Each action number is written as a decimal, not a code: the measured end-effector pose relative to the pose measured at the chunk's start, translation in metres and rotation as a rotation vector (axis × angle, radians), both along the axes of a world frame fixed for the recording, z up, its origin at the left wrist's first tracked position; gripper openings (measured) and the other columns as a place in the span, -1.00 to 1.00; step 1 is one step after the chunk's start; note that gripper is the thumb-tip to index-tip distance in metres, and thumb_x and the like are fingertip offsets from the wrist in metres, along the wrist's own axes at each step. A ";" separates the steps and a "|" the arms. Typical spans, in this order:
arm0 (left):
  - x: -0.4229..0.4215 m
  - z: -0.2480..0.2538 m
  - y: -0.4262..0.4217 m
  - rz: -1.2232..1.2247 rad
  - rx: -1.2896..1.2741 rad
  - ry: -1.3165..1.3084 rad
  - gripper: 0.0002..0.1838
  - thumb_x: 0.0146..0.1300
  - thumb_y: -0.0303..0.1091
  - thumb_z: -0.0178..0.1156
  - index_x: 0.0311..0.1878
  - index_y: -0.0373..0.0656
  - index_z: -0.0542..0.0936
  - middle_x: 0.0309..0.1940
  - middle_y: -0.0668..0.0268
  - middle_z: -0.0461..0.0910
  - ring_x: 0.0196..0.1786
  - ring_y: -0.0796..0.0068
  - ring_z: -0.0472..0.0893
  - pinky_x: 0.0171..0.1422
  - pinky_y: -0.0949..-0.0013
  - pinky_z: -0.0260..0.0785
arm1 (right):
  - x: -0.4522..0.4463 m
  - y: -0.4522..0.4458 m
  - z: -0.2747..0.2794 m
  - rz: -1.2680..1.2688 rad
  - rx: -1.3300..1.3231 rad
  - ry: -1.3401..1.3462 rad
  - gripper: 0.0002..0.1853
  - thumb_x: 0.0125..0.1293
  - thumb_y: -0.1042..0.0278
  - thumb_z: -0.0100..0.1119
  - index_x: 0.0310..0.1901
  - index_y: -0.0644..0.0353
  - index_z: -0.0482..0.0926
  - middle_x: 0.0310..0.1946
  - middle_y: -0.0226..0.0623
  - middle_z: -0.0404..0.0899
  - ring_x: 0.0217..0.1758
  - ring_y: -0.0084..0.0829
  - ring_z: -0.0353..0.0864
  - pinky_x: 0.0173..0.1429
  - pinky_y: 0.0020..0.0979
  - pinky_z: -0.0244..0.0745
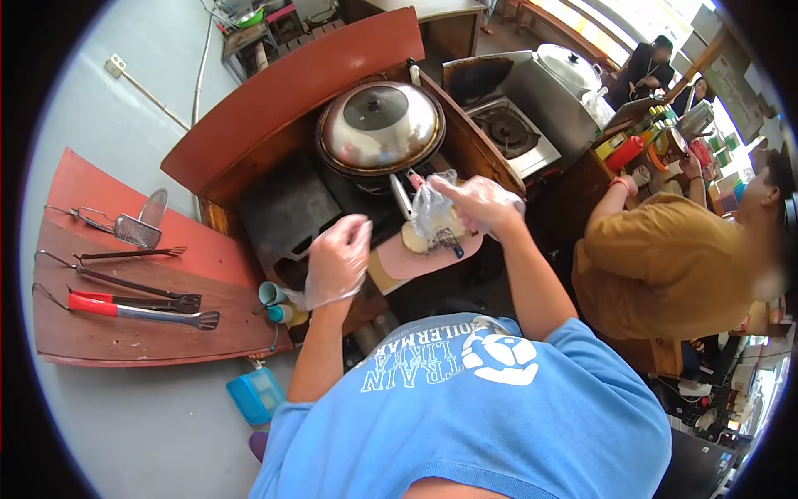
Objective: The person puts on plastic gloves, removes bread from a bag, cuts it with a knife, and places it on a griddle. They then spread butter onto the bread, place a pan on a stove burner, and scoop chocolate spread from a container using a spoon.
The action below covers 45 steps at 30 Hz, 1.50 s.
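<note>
My left hand (337, 259), in a clear plastic glove, is raised left of the pink board (428, 266) with its fingers drawn together; whether anything small is in them is hidden. Over the board, my right hand (480, 205) grips a clear plastic bag (434, 206). Below the bag, a pale round piece of food (416, 239) lies on the board, with a dark patterned thing (446, 239) beside it. Behind the board stands a covered pan with a domed metal lid (381, 125), its handle (401, 197) pointing toward me.
Tongs (141, 308) and a grater (137, 231) hang on the red-brown panel at left. A gas burner (505, 129) and a large lidded pot (569, 66) stand at back right. Close by on the right is a co-worker (665, 258) in a brown shirt. Cups (271, 293) stand left of my left hand.
</note>
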<state>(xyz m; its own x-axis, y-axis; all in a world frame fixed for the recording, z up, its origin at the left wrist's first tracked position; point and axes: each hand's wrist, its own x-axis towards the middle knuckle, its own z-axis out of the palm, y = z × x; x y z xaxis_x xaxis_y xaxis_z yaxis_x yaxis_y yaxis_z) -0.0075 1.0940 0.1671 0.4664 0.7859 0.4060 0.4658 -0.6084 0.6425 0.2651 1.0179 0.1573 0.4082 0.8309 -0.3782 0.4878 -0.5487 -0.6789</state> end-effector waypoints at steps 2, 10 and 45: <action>0.037 0.010 -0.011 -0.077 -0.004 0.009 -0.85 0.24 -0.34 0.39 -0.20 -0.20 0.72 -0.42 0.10 0.71 -0.37 0.14 0.72 -0.24 0.22 0.54 | 0.005 0.021 -0.023 0.126 0.047 -0.106 -0.26 0.20 -0.40 0.23 -0.56 0.34 0.66 -0.60 -0.19 0.64 -0.51 -0.31 0.68 -0.28 -0.29 0.59; 0.115 -0.025 -0.001 -0.046 0.064 0.285 -0.58 0.08 -0.17 0.42 0.01 -0.10 0.68 -0.27 0.05 0.73 -0.15 -0.06 0.72 0.02 0.02 0.56 | 0.036 -0.024 -0.057 -0.044 0.220 0.298 -0.62 0.34 0.16 0.14 -0.45 0.34 0.65 -0.62 -0.22 0.60 -0.58 -0.37 0.63 -0.37 -0.29 0.56; 0.196 -0.169 -0.027 -0.066 -0.698 0.510 -0.45 0.50 0.09 -0.12 0.27 -0.09 0.56 0.29 -0.01 0.54 0.36 -0.02 0.52 0.40 0.09 0.40 | 0.086 -0.049 -0.065 0.751 0.656 -0.596 -0.81 0.31 0.30 0.13 -0.22 0.23 0.65 -0.26 -0.13 0.64 -0.14 -0.04 0.67 0.02 -0.09 0.56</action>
<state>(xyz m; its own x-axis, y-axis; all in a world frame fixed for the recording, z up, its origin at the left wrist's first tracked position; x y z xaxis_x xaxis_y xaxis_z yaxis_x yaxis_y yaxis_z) 0.1887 1.0667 -0.0015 0.5134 0.7425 -0.4302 0.7766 -0.1886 0.6011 0.3508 0.9688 0.0922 -0.3020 0.9045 0.3010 0.8791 0.3864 -0.2791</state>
